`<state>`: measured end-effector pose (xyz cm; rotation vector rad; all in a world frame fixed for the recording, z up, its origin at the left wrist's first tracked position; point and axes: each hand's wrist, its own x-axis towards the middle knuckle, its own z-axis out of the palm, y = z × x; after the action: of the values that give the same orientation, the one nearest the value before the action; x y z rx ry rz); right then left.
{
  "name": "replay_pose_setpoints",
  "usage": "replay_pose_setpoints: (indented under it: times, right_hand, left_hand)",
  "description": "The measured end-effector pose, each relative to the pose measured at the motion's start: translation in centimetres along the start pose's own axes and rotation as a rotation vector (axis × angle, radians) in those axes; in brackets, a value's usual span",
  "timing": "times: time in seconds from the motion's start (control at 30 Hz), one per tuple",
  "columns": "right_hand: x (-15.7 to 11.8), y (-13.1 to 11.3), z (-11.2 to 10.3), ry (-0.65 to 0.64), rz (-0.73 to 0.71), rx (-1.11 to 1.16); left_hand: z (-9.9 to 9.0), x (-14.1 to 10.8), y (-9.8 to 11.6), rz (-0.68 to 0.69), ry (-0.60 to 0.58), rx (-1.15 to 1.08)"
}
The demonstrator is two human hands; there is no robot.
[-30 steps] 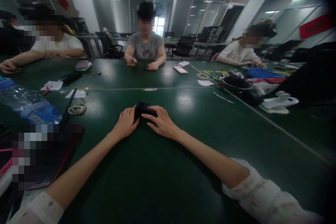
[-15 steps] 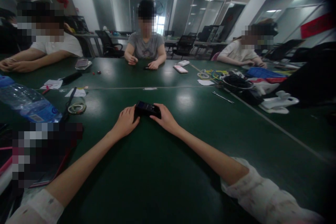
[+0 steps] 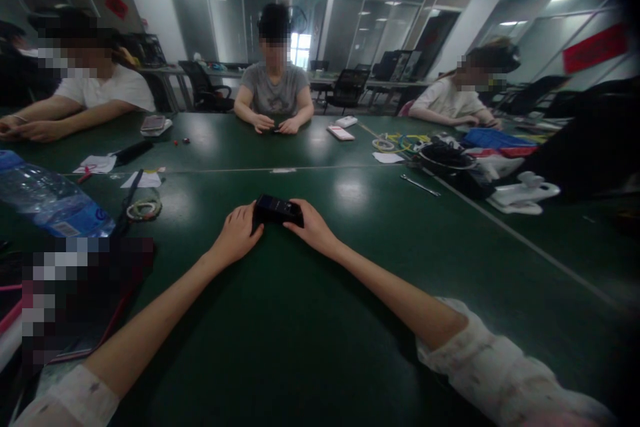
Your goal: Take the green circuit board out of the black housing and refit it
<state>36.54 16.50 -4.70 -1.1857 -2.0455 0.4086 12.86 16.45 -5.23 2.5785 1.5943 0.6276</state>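
A small black box-shaped device [image 3: 278, 209] with a dark screen and small buttons or markings on its top is held between my hands, low over or on the green table [image 3: 310, 320]. My left hand [image 3: 236, 233] is wrapped round its left end, fingers behind and thumb in front. My right hand [image 3: 313, 227] grips the right end in the same way. Both forearms reach forward across the table. The device's exact kind cannot be made out.
To the left lie a large water bottle [image 3: 60, 200], a coil of wire [image 3: 144, 209] and papers. A wrench [image 3: 420, 185], a white clamp-like part [image 3: 525, 193] and tangled cables [image 3: 400, 142] are at right. Three people sit around the table; phones [image 3: 341, 133] lie near them.
My hands and the device keep almost the same place; the view has shifted slightly. Across the table, the person in grey has brought both hands closer together.
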Motion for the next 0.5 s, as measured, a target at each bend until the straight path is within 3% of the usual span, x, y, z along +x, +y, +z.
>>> replay_pose_setpoints:
  times: [0.5]
  right_hand:
    - [0.01,0.15,0.0,-0.009,0.037,0.033]
  left_hand:
    - [-0.29,-0.17,0.07,-0.009,-0.022,-0.016]
